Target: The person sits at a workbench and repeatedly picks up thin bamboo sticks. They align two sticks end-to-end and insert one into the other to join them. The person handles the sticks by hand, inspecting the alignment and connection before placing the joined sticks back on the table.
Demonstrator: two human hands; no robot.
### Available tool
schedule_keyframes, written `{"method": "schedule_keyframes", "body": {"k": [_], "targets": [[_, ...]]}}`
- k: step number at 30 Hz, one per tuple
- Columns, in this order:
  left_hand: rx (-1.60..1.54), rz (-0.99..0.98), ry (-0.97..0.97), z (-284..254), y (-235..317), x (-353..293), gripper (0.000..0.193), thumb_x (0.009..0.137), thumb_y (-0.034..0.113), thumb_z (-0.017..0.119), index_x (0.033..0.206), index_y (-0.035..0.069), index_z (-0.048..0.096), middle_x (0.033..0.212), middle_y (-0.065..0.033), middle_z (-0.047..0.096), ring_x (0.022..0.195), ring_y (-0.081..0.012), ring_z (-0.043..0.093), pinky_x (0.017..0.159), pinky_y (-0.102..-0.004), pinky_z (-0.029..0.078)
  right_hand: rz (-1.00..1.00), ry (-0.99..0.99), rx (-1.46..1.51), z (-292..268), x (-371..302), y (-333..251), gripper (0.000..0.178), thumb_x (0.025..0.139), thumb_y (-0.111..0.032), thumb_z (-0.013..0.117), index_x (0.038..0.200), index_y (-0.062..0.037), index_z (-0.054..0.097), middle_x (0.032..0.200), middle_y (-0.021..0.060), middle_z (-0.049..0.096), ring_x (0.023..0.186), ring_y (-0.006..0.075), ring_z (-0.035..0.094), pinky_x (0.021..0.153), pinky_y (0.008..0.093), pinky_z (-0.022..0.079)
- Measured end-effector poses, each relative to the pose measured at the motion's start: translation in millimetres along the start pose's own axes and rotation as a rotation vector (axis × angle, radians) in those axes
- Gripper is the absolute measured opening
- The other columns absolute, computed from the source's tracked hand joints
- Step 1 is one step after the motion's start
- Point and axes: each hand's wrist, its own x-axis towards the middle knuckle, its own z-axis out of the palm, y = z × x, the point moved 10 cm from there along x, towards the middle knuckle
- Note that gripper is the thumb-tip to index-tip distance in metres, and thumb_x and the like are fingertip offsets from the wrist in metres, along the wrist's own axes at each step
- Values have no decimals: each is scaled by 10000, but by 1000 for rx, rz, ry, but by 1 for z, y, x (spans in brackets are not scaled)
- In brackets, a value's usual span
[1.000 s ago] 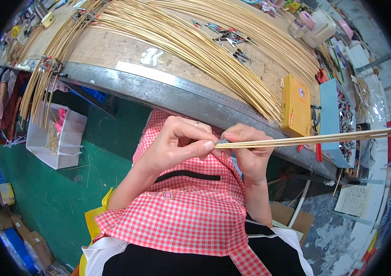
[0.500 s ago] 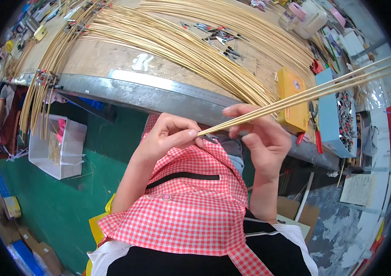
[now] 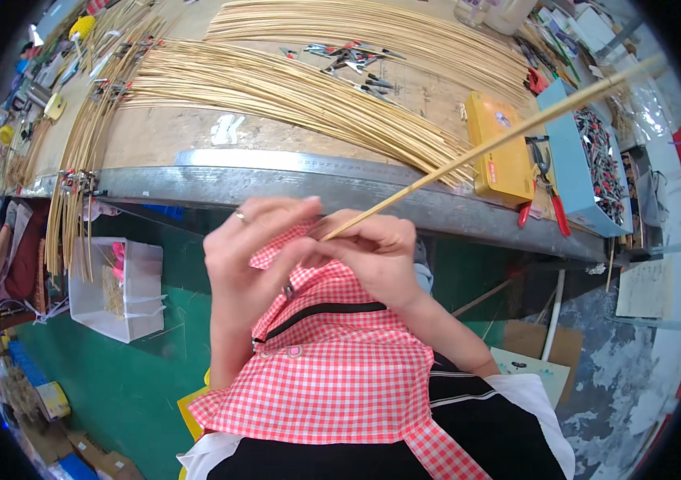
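My right hand (image 3: pixel 376 248) pinches the near ends of a few thin bamboo strips (image 3: pixel 468 154), held together as one narrow bundle that slants up to the far right. Beside it, my left hand (image 3: pixel 252 252), wearing a ring, has its fingers stretched apart above the strip ends, its thumb close to the right fingertips. A small dark clip (image 3: pixel 288 290) shows just below the left palm; whether any finger touches it I cannot tell. Both hands are over my red checked apron (image 3: pixel 324 384), in front of the bench edge.
On the bench lie long bamboo strips (image 3: pixel 276 88), loose clips (image 3: pixel 348 58), a metal ruler (image 3: pixel 292 160), a yellow box (image 3: pixel 500 152), red-handled pliers (image 3: pixel 547 184) and a blue box of clips (image 3: pixel 588 168). Clipped strips (image 3: pixel 76 192) overhang the left edge above a white bin (image 3: pixel 120 292).
My right hand has moved left and closed on the strip ends that my left hand was pinching. My left hand has let go and spread its fingers. The strips now lie closer together.
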Motion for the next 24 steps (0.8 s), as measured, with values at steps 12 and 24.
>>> {"method": "schedule_keyframes", "body": {"k": [12,24], "targets": [[194,115,67,-3,13,-7,205,625,-28,759,815,16,698,721,-79,645,639,-199,618,553,-280,472,-124,129,-169,-32,6,-58,211,815,22,636,1018,79,642,829,107,619,692,144,619,575,210,506],[60,-19,-98,11,-13,-4,213,680,-7,727,891,-1,701,739,-102,662,672,-184,638,583,-256,484,-120,112,-53,-50,2,-55,90,819,73,618,895,107,650,721,133,626,539,136,564,484,228,460]]}}
